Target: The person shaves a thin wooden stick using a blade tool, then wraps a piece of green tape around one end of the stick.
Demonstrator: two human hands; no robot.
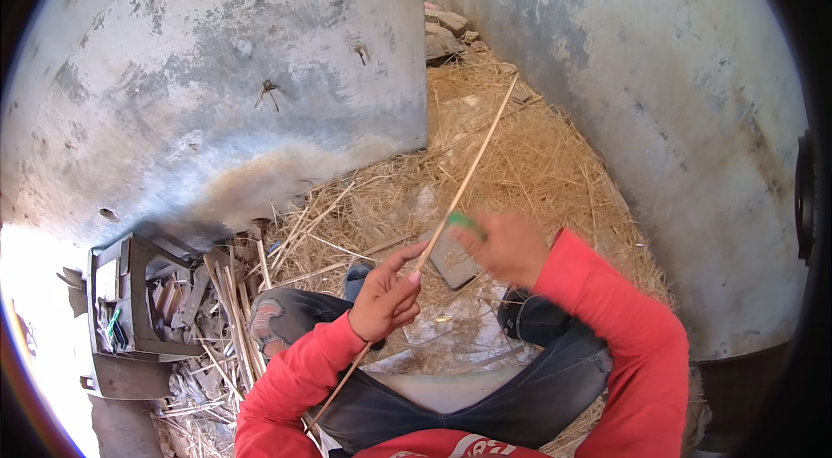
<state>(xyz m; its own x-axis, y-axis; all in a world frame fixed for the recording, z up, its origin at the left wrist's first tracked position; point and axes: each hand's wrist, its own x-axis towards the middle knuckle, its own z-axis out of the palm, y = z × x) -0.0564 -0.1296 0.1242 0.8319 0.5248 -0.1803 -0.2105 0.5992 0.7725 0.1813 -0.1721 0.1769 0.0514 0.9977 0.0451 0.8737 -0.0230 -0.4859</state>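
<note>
A long, thin, pale strip of wood or bamboo (477,159) slants from my lap up toward the far right. My left hand (386,297) grips it near its middle, thumb and fingers pinched around it. Beside the strip, just above my left hand, my right hand (510,248) is blurred by motion. A small green thing (464,223) shows at its fingers, close to the strip; its kind is too smeared to tell. Whether it touches the strip I cannot tell.
Loose straw (529,159) covers the ground between two worn grey walls (217,68). A flat grey block (454,260) lies before my knees. At the left stand a dark wooden frame (130,302) with scraps in it and a heap of sticks (232,306). Rubble (444,35) lies far ahead.
</note>
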